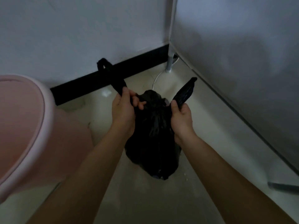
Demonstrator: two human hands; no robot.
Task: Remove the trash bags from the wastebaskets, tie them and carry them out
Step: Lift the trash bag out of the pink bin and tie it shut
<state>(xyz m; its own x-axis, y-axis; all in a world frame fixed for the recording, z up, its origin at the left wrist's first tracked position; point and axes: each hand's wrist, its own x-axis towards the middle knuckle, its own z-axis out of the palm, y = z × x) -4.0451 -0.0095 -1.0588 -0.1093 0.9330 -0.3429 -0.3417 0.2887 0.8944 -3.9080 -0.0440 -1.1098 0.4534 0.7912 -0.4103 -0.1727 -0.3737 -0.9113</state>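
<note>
A full black trash bag (153, 138) hangs between my forearms above the pale floor. My left hand (124, 109) is closed around the bag's left handle strip, whose looped end sticks up towards the baseboard. My right hand (182, 117) grips the right handle strip, which points up and to the right. Both strips are pulled apart from the bag's gathered mouth. A pink wastebasket (32, 126) stands at the left, its rim towards me; its inside is not visible.
A white wall with a black baseboard (100, 80) runs behind. A grey cabinet side (234, 62) with a metal leg (169, 63) closes off the right. A white cable (157, 78) lies on the floor near the leg.
</note>
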